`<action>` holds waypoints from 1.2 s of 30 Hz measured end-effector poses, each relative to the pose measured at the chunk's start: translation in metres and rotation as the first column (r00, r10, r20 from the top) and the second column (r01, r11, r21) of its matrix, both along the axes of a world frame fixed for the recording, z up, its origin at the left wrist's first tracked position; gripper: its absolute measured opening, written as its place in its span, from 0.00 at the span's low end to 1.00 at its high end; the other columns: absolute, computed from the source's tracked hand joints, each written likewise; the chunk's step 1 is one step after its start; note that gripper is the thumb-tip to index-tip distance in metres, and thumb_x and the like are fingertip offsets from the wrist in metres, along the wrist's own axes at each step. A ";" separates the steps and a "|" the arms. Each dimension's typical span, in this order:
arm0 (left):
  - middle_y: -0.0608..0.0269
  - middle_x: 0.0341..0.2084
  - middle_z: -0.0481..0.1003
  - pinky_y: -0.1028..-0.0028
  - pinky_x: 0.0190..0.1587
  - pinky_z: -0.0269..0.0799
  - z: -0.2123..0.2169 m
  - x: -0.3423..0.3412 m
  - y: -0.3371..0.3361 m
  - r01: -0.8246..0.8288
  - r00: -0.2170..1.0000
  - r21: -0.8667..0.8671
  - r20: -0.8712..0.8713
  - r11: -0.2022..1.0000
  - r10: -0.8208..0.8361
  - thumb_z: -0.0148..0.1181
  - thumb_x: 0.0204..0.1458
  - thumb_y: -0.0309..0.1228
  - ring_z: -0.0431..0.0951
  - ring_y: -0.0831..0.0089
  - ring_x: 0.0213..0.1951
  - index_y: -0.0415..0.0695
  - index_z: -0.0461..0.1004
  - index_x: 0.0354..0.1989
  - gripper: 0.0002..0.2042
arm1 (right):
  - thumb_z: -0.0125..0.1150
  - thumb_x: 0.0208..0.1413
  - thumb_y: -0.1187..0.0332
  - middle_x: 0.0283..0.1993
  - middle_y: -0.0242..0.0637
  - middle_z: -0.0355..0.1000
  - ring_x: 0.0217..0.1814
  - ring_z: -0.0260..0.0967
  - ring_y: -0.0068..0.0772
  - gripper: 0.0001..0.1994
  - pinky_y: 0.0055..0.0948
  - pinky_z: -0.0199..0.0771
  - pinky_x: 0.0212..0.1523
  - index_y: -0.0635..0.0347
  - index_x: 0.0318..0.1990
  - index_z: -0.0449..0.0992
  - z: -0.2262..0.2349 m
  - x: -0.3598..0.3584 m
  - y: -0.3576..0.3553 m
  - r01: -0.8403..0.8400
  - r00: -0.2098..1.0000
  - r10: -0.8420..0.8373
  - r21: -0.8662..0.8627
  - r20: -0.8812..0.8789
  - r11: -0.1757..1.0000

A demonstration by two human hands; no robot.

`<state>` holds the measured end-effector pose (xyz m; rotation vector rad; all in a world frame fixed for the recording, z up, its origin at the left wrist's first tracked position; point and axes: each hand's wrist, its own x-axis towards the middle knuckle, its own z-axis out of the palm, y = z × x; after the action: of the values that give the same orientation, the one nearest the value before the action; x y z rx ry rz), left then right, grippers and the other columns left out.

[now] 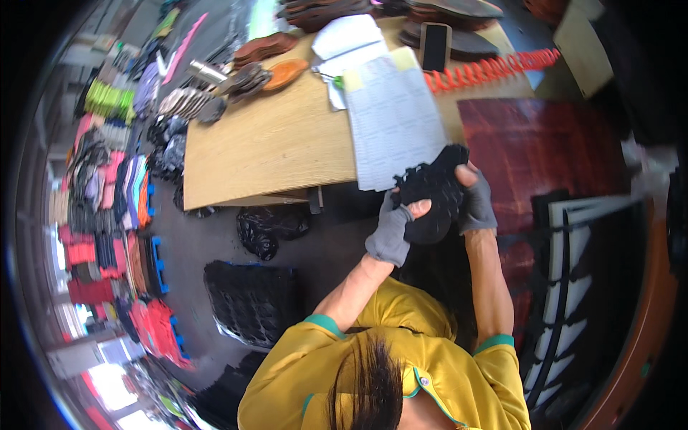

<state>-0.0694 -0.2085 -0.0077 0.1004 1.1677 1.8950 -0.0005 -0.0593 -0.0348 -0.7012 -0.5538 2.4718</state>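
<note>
Both grey-gloved hands, left hand (392, 231) and right hand (474, 203), are clamped around a stack of flat black sole-shaped foam pieces (432, 195), held up just beside the light wooden table's (272, 143) near edge.

Both hands wear grey knitted cloth gloves, matt and fingerless – the left hand (390, 231) and right hand (474, 203) grip a stack of black matt foam-like sole-shaped cut pieces (430, 201) with rough edges. The pale wooden tabletop (272, 136) looks smooth and dull – white paper sheets (394, 118) lie on it, beside a glossy orange plastic coil (491, 70).
</note>
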 end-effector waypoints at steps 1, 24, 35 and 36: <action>0.60 0.47 0.77 0.71 0.56 0.72 0.000 -0.002 -0.012 -0.104 0.992 -0.078 0.069 0.992 0.109 0.61 0.52 0.24 0.77 0.71 0.49 0.37 0.71 0.57 0.21 | 0.66 0.52 0.68 0.45 0.38 0.75 0.41 0.75 0.33 0.21 0.29 0.77 0.45 0.63 0.53 0.72 -0.003 -0.005 0.002 0.116 0.993 -0.117 -0.035 -0.030 0.993; 0.59 0.51 0.78 0.54 0.58 0.71 -0.090 -0.474 -0.299 -0.309 0.833 -0.468 0.287 0.828 0.473 0.65 0.51 0.45 0.76 0.57 0.52 0.43 0.75 0.53 0.25 | 0.61 0.59 0.70 0.30 0.35 0.73 0.25 0.68 0.22 0.05 0.24 0.72 0.30 0.61 0.39 0.76 -0.044 -0.016 -0.104 0.037 0.786 -0.230 0.329 0.573 0.944; 0.58 0.40 0.64 0.58 0.41 0.61 -0.097 -0.500 -0.256 -0.718 0.687 -0.684 -0.726 0.130 -0.025 0.58 0.47 0.56 0.64 0.62 0.41 0.41 0.63 0.44 0.29 | 0.66 0.58 0.69 0.35 0.30 0.75 0.34 0.71 0.19 0.07 0.22 0.72 0.36 0.60 0.41 0.76 0.016 0.153 -0.168 0.122 0.097 -0.871 0.862 0.482 0.491; 0.56 0.29 0.69 0.59 0.30 0.66 -0.100 -0.490 -0.239 -0.874 0.485 -0.483 -0.866 -0.048 -0.121 0.64 0.43 0.55 0.70 0.61 0.30 0.40 0.68 0.34 0.28 | 0.66 0.57 0.70 0.35 0.29 0.75 0.35 0.71 0.19 0.07 0.22 0.73 0.37 0.59 0.41 0.76 0.018 0.182 -0.169 -0.023 -0.097 -0.915 0.918 0.393 0.397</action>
<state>-0.5598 -0.4477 -0.1080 -0.4244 3.3013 0.9177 0.1819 -0.2286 -0.0164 -1.7031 -1.2478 0.4088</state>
